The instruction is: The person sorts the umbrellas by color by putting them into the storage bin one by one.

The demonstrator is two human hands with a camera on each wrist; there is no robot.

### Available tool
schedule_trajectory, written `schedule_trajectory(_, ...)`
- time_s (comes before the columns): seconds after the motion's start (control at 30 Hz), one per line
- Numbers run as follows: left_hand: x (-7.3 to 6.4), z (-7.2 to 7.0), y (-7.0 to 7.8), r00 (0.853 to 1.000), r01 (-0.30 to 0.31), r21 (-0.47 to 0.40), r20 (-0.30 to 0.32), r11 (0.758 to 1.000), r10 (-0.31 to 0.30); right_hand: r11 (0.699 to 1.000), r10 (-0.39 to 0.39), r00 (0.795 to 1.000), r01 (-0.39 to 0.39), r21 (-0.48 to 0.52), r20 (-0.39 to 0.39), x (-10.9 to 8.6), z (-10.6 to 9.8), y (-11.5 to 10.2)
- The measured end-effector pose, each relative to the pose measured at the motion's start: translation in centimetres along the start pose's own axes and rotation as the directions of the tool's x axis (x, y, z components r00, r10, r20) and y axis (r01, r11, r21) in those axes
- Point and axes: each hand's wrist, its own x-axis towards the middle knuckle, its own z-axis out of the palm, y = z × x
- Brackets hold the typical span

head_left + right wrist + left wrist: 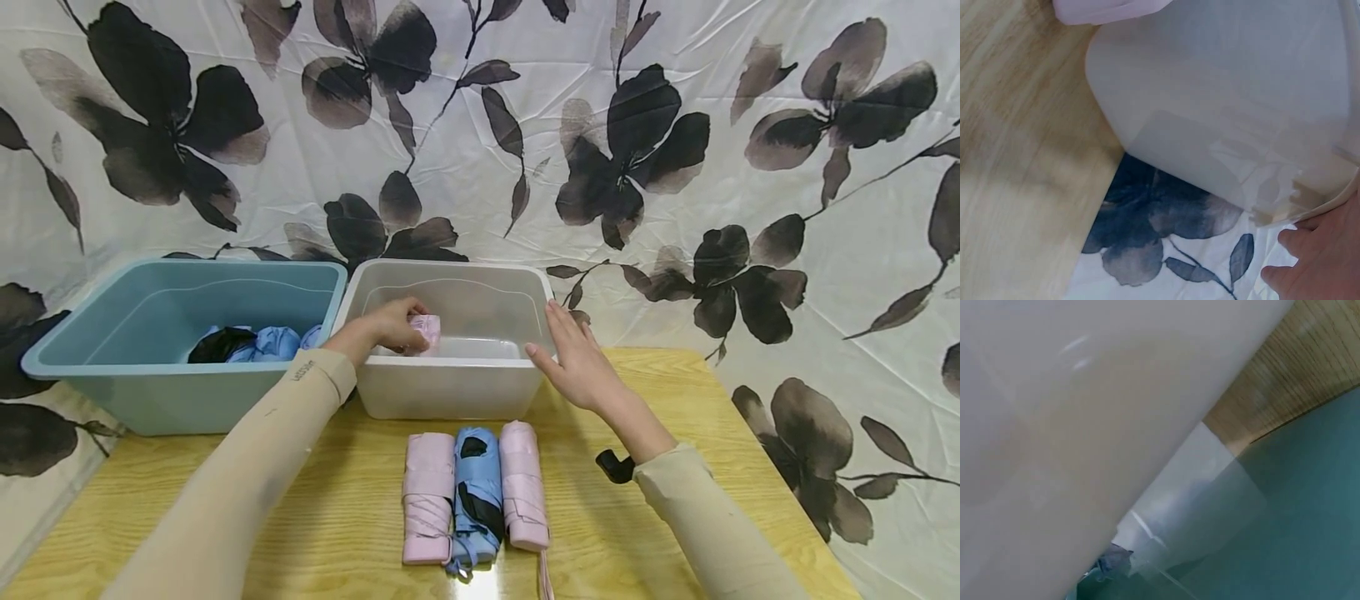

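In the head view my left hand [396, 325] reaches inside the white bin [450, 390] and grips a pink bundle [427, 330], seemingly a folded umbrella; its lower part is hidden by the bin wall. My right hand [581, 358] rests on the bin's right rim, fingers straight. Before the bin lie a pink folded umbrella [428, 500], a blue folded umbrella [477, 492] with black patches, and another pink umbrella [524, 483], side by side. The left wrist view is mostly bin wall [1085, 437], with no hand showing. Fingers of the right hand [1325, 253] touch the rim in the right wrist view.
A teal bin [187, 398] stands left of the white one, holding blue and black fabric bundles [258, 343]. Both sit on a wooden table [630, 517] against a floral cloth [495, 192]. A small black object [615, 467] shows by the right wrist.
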Motion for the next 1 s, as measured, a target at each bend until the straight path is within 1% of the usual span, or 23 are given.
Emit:
schedule_trajectory(0.07, 0.06, 0.08, 0.15, 1.0, -0.008, 0.046, 0.021, 0.999, 0.007, 1.0, 0.0, 1.0, 0.0, 0.003, -0.003, -0.1, -0.07, 0.07)
schedule_trajectory(0.17, 0.04, 0.23, 0.38, 0.998, 0.007, 0.098, 0.057, 0.995, -0.012, 1.0, -0.001, 1.0, 0.001, 0.003, -0.007, -0.23, -0.15, 0.14)
schedule_trajectory(0.3, -0.19, 0.47, 0.55, 0.993, 0.042, 0.108, 0.102, 0.993, -0.053, 1.0, 0.001, 1.0, -0.001, 0.006, -0.003, -0.35, -0.22, 0.18)
schedule_trajectory(0.43, -0.31, 0.61, 0.53, 0.985, 0.07, 0.115, 0.15, 0.991, -0.087, 1.0, 0.004, 1.0, -0.004, 0.004, 0.004, -0.36, -0.24, 0.26)
schedule_trajectory(0.53, -0.21, 0.68, 0.41, 0.983, 0.076, 0.113, 0.158, 0.991, -0.094, 1.0, 0.004, 1.0, -0.004, -0.006, 0.002, -0.3, -0.25, 0.33)
schedule_trajectory(0.63, -0.1, 0.69, 0.32, 0.991, 0.06, 0.111, 0.115, 0.992, -0.072, 1.0, 0.004, 1.0, -0.004, -0.011, 0.004, -0.21, -0.28, 0.38)
schedule_trajectory(0.73, -0.17, 0.58, 0.35, 0.999, 0.03, 0.106, 0.042, 0.994, -0.034, 1.0, 0.003, 1.0, -0.003, -0.006, 0.007, -0.05, -0.31, 0.35)
schedule_trajectory(0.8, -0.26, 0.5, 0.41, 1.0, 0.002, 0.095, -0.011, 0.995, -0.001, 1.0, -0.002, 1.0, 0.002, -0.005, 0.007, 0.08, -0.32, 0.34)
schedule_trajectory(0.83, -0.3, 0.48, 0.45, 0.999, -0.012, 0.085, -0.042, 0.996, 0.015, 1.0, -0.003, 1.0, 0.004, -0.005, 0.008, 0.14, -0.32, 0.32)
schedule_trajectory(0.9, -0.37, 0.44, 0.55, 0.992, -0.048, 0.072, -0.11, 0.996, 0.055, 1.0, -0.005, 1.0, 0.005, -0.004, 0.008, 0.27, -0.29, 0.32)
schedule_trajectory(1.0, -0.79, 0.3, 0.89, 0.974, -0.098, 0.05, -0.198, 0.994, 0.106, 1.0, -0.001, 1.0, 0.001, -0.006, 0.008, 0.34, -0.26, 0.35)
